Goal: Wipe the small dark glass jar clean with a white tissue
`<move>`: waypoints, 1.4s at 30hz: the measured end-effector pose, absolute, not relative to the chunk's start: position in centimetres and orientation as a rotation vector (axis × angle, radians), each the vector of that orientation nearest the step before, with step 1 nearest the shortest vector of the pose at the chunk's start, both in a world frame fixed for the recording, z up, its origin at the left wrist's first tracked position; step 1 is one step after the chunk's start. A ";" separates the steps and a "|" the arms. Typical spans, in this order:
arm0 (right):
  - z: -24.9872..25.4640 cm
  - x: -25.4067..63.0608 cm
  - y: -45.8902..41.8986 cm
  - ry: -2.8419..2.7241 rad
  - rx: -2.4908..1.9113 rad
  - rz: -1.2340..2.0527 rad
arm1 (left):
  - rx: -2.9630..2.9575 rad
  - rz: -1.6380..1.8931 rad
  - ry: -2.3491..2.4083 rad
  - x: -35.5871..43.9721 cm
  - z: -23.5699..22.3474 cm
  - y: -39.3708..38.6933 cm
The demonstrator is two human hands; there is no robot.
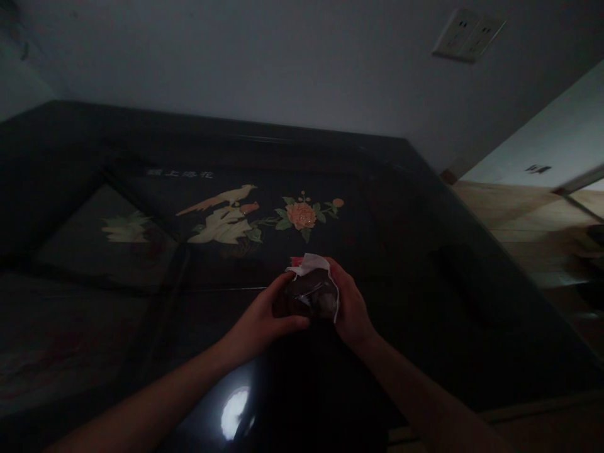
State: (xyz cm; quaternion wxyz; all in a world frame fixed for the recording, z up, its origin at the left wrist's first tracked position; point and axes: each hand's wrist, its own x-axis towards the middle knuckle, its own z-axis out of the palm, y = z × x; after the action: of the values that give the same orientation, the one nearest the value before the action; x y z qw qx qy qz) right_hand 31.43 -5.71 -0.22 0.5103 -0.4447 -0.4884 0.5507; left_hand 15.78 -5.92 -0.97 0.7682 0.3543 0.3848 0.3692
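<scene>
Between my left hand [268, 314] and right hand [353, 311], I grasp a dark object [306, 296] over the table [396, 264]; white paper [315, 262] covers only part, the near side seemingly left bare.

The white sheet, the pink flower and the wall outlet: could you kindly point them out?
White sheet [313, 262], head view: upper edge.
Pink flower [301, 215], head view: middle of petals.
Wall outlet [469, 36], head view: middle of faceplate.

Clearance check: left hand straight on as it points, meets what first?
The dark glossy object, which the left hand curves around. Beyond it, probably the white sheet, then the right hand; depth is hard to judge in this dim view.
</scene>
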 end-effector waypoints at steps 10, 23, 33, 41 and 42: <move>0.2 31.4 -7.0 -1.861 -0.994 0.481 | 1.011 0.844 0.862 16.0 -1.2 -5.8; -0.8 30.8 -6.2 -1.215 -0.997 1.078 | 0.925 0.764 0.901 15.6 -1.4 -5.7; -0.2 31.0 -6.8 -1.723 -1.010 0.482 | 1.052 0.787 0.850 15.8 -1.2 -5.6; 0.0 30.9 -6.6 -1.773 -0.991 0.428 | 1.214 0.735 0.893 15.8 -0.9 -5.7; 0.0 30.9 -6.5 -1.702 -1.006 0.502 | 1.210 0.725 0.897 15.7 -1.0 -5.7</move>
State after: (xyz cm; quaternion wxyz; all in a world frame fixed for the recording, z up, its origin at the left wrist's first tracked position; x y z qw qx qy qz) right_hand 30.86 -6.52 0.02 0.5234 -0.4201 -0.7111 0.2097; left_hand 15.69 -5.71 -0.97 0.6706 0.5368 0.3983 0.3218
